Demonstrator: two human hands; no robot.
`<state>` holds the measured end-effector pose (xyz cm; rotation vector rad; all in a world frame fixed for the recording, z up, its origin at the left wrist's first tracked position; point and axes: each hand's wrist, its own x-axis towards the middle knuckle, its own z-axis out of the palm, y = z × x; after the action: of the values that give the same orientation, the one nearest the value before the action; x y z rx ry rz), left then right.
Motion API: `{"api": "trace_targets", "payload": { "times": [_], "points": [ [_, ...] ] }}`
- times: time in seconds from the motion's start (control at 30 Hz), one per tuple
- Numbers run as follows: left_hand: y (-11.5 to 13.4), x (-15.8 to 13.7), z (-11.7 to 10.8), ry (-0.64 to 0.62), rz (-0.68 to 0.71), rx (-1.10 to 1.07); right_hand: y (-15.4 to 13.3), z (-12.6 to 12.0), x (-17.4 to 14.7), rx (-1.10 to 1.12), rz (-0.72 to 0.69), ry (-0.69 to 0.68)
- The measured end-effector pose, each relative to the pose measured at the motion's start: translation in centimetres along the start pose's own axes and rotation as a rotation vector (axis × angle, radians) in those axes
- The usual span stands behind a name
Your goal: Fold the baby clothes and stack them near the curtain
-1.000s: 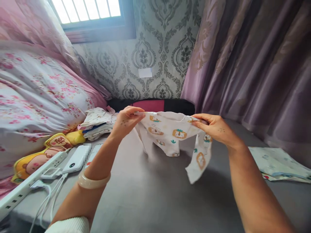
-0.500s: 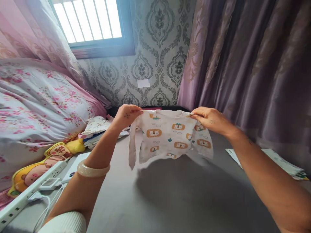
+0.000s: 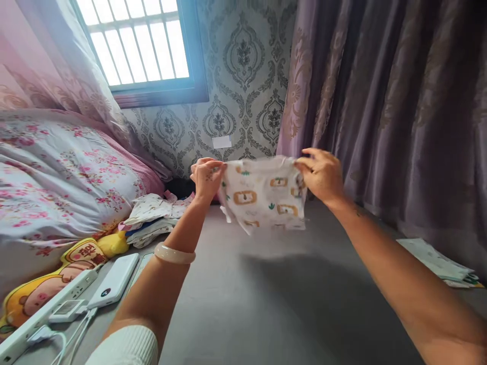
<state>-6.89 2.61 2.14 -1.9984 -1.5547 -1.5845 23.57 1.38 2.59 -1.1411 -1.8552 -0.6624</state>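
Observation:
A small white shirt (image 3: pixel 262 195) printed with orange lion faces and green leaves hangs in the air above the grey bed surface (image 3: pixel 216 304). My left hand (image 3: pixel 208 177) pinches its upper left corner near the shoulder. At the upper right corner, my right hand (image 3: pixel 321 175) grips the cloth between thumb and fingers. The shirt's lower edge is blurred by motion, and its sleeves are mostly hidden behind the body of the cloth.
On the left lie a pile of folded clothes (image 3: pixel 150 218), a yellow plush toy (image 3: pixel 23 304), a power strip (image 3: pixel 49 314) and a white power bank (image 3: pixel 116 281) with cables. Folded cloth (image 3: pixel 437 261) rests at the right, below the purple curtain (image 3: pixel 380 101).
Both hands have risen slightly, lifting the shirt. The sleeves that hung out at the sides have swung back behind it, and the lower hem has moved up.

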Motion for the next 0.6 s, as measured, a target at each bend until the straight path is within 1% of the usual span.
{"api": "trace_targets", "payload": {
  "times": [0.03,0.07,0.1,0.13,0.17,0.23,0.27,0.37,0.43,0.47,0.5,0.53,0.57,0.6],
  "points": [
    [0.0,0.2,0.1,-0.021,-0.001,-0.003,0.1,0.0,0.1,-0.024,0.016,0.033],
    [0.0,0.4,0.2,-0.061,-0.003,-0.005,0.3,0.1,0.2,-0.039,0.018,0.034],
    [0.1,0.5,0.2,-0.097,-0.009,-0.001,0.5,0.2,0.2,-0.047,0.013,0.013],
    [0.0,0.7,0.2,-0.100,-0.030,0.006,0.6,0.4,0.2,-0.052,0.010,-0.009],
    [0.0,0.8,0.2,-0.066,-0.062,0.016,0.8,0.6,0.3,-0.057,0.017,-0.014],
    [-0.1,1.1,0.2,0.024,-0.109,0.033,1.1,1.0,0.3,-0.069,0.060,0.037],
    [-0.2,1.2,0.2,0.043,-0.110,0.038,1.1,1.3,0.4,-0.070,0.076,0.063],
    [-0.4,1.3,0.2,0.035,-0.094,0.039,0.9,1.6,0.6,-0.050,0.084,0.070],
    [-0.4,1.1,-0.3,0.043,-0.092,0.023,0.5,1.0,0.6,-0.026,0.094,0.045],
    [-0.4,0.9,-0.9,0.042,-0.087,0.001,0.4,0.4,0.5,-0.002,0.102,0.020],
    [-0.4,0.7,-1.7,0.014,-0.078,-0.038,0.3,-0.4,0.5,0.044,0.102,-0.036],
    [-0.4,0.4,-2.6,-0.052,-0.066,-0.091,0.2,-1.4,0.4,0.114,0.092,-0.129],
    [-0.4,0.2,-3.7,-0.148,-0.049,-0.162,0.3,-2.5,0.2,0.203,0.078,-0.247],
    [-0.4,-0.1,-4.8,-0.358,-0.031,-0.253,0.3,-3.5,0.2,0.327,0.035,-0.438]
  ]
}}
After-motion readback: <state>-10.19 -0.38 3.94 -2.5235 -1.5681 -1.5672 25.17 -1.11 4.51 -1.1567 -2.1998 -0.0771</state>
